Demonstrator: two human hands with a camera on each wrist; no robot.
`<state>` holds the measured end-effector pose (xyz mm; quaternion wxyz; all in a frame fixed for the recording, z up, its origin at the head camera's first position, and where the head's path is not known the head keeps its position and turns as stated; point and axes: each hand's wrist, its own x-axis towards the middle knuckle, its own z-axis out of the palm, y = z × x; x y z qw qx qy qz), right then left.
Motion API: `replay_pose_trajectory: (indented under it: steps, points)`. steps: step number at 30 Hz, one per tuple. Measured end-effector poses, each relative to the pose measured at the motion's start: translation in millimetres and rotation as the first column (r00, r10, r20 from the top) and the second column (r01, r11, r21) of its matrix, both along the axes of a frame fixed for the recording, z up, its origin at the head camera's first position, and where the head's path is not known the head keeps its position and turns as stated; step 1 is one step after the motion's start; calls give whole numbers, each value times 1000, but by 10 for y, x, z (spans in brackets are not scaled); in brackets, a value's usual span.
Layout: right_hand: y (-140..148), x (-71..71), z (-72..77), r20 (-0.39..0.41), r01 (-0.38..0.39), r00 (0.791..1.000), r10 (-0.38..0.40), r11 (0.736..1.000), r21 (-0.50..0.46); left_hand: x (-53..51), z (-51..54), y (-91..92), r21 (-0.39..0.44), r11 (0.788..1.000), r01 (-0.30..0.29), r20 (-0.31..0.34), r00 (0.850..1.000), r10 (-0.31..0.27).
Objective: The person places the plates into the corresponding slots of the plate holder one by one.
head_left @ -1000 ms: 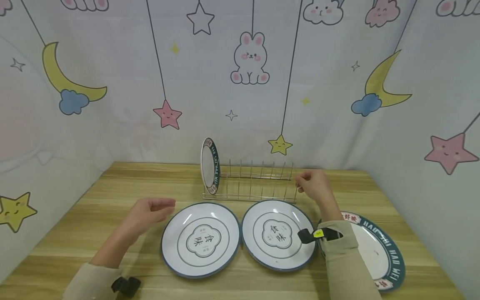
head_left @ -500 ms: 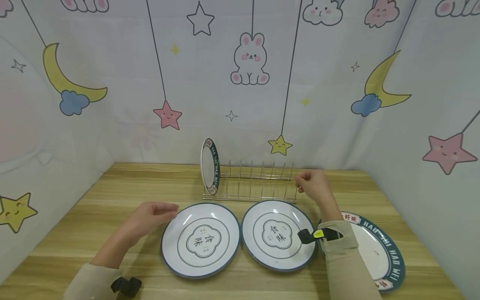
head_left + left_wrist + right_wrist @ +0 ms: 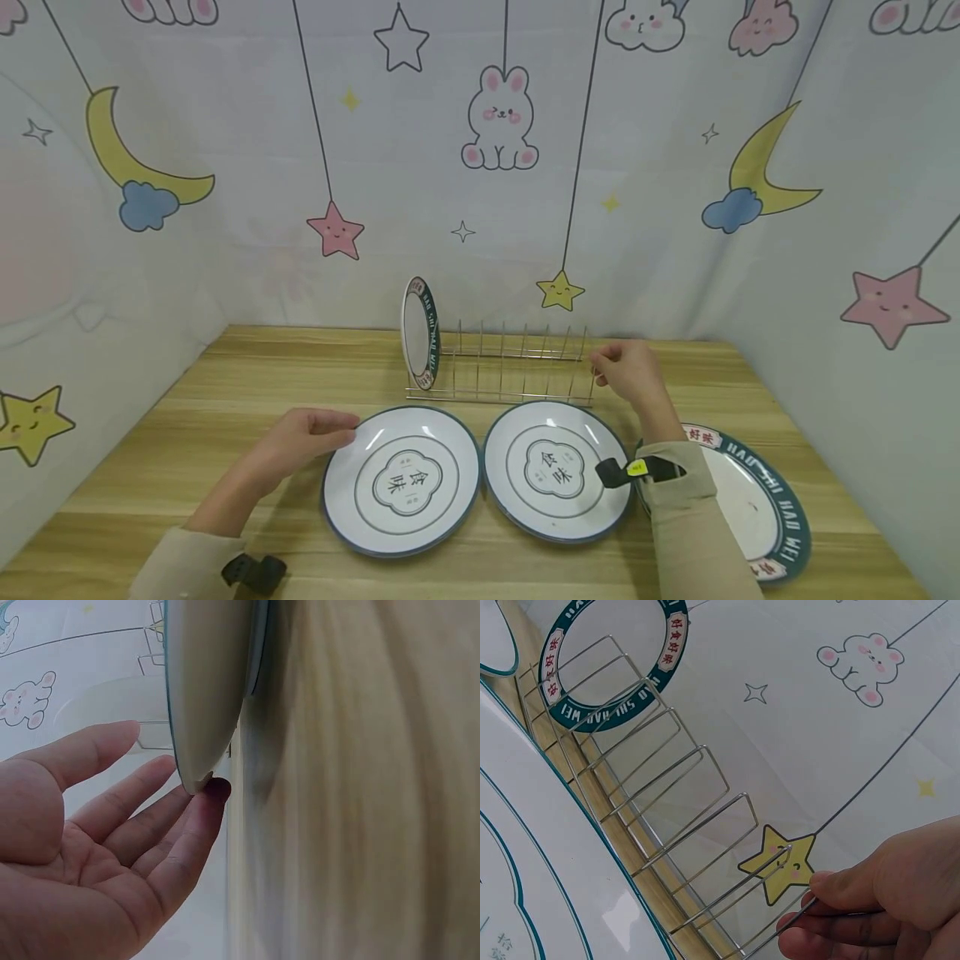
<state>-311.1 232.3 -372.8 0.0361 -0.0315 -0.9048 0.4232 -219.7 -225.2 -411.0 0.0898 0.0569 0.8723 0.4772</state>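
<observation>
My left hand [image 3: 296,446] is at the upper left rim of a white plate [image 3: 401,481] with a blue-green edge, lying face up. In the left wrist view the fingertips [image 3: 216,789] touch the plate's underside near its rim, while the thumb stands apart from it. At the back, a wire dish rack [image 3: 498,357] has its right end wire pinched between the thumb and fingers of my right hand [image 3: 630,375]. A plate with a green lettered rim [image 3: 417,333] stands upright in the rack's leftmost part.
A second white plate [image 3: 555,471] lies beside the first, in front of the rack. Farther right is a larger green-rimmed plate [image 3: 750,500], partly behind my right forearm. The wooden table [image 3: 300,362] ends at a patterned cloth backdrop [image 3: 660,275].
My left hand has moved slightly right and down to the rim of the left white plate. My right hand keeps its hold on the dish rack; the plates look unmoved.
</observation>
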Motion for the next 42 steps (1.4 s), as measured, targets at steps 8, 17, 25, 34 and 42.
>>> replay_pose_trajectory:
  steps: [8, 17, 25, 34, 42]
  points:
    - [2, 6, 8, 1, 1, 1000, -1, 1000, 8, -4, -17, 21, -18, 1000, -9, 58, 998, 10]
    - [-7, 0, 7, 4, 2, 1000, -2, 1000, 6, 3, -19, 38, 6, 1000, -2, 111, 994, 2]
    - [10, -16, -13, -16, -5, 1000, 6, 1000, 12, -12, -46, 38, 15, 1000, -1, 107, 994, -1]
    - [14, -18, -9, -12, -9, 1000, 9, 1000, -1, -23, -33, 46, -6, 1000, 7, 70, 998, -7]
    - [17, -14, -8, -11, -12, 1000, 12, 1000, -2, -11, -1, 56, -14, 1000, -4, 60, 998, 5]
